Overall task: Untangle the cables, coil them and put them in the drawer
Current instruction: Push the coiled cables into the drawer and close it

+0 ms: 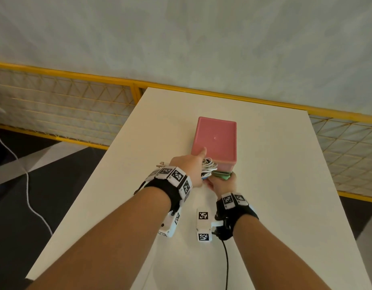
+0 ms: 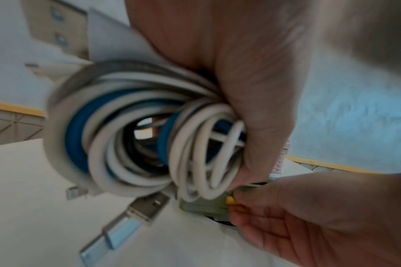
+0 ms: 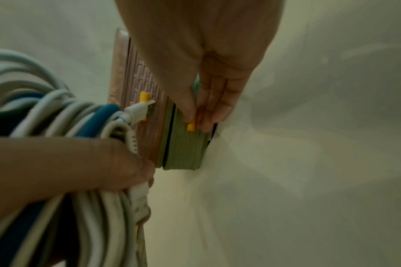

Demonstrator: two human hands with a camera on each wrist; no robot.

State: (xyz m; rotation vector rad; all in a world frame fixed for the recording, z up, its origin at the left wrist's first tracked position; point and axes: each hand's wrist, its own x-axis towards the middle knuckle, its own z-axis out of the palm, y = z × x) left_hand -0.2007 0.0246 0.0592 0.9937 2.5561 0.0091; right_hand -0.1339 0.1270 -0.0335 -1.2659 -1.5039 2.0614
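My white bench [image 1: 264,185] runs away from me toward pale mottled wall [image 1: 180,38]. Yellow-framed wire-mesh fence [image 1: 65,105] between bench's far edge and wall, extending both sides. Left of bench: dark floor [image 1: 9,206], white cord [image 1: 28,185] trailing across it. Light soft, even.

Smooth rubbery cables [image 2: 131,144], metal plugs [image 2: 147,207]

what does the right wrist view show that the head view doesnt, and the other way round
Only the right wrist view shows the yellow handle the right hand pinches on the green drawer, and the pink drawer's ribbed front. Only the head view shows the pink box top, the table and the yellow fence. Both show the left hand gripping the coiled cables.
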